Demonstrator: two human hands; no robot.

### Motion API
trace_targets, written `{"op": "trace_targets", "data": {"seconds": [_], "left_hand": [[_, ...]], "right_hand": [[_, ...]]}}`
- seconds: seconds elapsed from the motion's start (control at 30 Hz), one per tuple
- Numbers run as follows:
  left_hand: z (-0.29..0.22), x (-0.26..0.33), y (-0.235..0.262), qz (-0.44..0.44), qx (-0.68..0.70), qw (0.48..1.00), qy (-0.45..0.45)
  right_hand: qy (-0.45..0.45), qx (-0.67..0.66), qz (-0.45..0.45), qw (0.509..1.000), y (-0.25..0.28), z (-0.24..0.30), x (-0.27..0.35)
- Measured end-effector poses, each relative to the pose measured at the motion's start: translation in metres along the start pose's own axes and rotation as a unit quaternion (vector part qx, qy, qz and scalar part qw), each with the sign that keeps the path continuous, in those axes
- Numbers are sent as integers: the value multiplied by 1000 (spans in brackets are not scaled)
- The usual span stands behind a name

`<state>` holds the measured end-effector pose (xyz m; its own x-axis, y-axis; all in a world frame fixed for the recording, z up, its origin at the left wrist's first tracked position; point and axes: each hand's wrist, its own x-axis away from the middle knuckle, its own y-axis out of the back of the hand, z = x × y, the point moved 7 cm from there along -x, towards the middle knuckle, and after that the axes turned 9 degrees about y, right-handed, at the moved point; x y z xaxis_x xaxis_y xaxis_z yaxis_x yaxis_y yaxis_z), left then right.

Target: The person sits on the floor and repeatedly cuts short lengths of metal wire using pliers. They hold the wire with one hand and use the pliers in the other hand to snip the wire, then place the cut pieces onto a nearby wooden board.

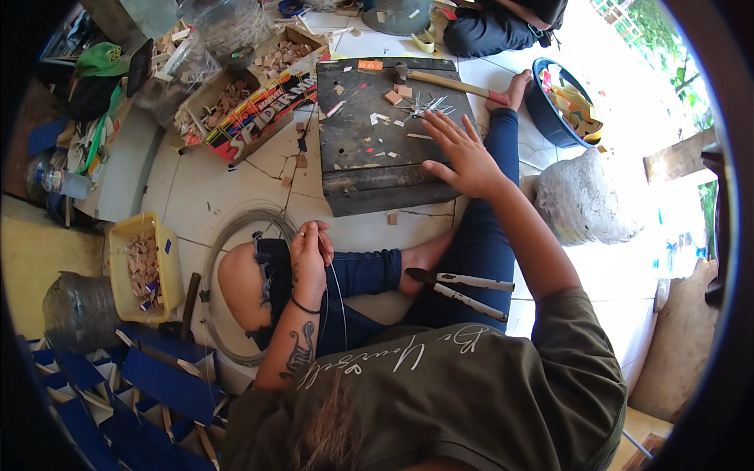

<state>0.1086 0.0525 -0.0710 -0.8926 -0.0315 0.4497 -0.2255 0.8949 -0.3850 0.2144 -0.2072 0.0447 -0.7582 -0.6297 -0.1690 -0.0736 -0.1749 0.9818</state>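
Observation:
My left hand (309,255) is closed in a pinch on a thin metal wire (340,294), above my left thigh. The wire seems to belong to the large coil (210,275) looped about my bent left knee. Fingers spread, my right hand (463,161) is over the right edge of a dark wooden box (369,184). Its fingertips are at a loose pile of short cut wires (426,105); whether they touch is unclear. Small wood blocks (394,96) and a wooden-handled hammer (448,82) lie on the box. Pliers-like cutters (471,302) with worn white handles rest on my right thigh.
On the left stand a printed carton (263,110) and a yellow bin (166,259), both holding wood pieces. Blue-covered pieces (169,377) are piled at lower left. A dark tub (542,106) and a wrapped bundle (585,196) stand right. Another person (491,31) sits beyond the box.

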Motion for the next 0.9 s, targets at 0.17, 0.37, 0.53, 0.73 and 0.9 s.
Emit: {"op": "trace_targets", "data": {"seconds": [0.17, 0.37, 0.53, 0.73, 0.9], "left_hand": [[3, -2, -1, 6, -5, 1000, 5], [4, -2, 0, 5, -3, 1000, 10], [2, 0, 2, 11, 19, 1000, 13], [6, 0, -2, 2, 6, 1000, 18], [-1, 5, -8, 2, -4, 1000, 2]], "right_hand": [[-160, 45, -8, 986, -5, -17, 23], [-168, 20, -4, 986, -17, -23, 11], [-133, -54, -68, 987, 19, 0, 24], [-74, -106, 219, 967, 11, 90, 120], [-69, 26, 367, 927, -16, 107, 186]]}}
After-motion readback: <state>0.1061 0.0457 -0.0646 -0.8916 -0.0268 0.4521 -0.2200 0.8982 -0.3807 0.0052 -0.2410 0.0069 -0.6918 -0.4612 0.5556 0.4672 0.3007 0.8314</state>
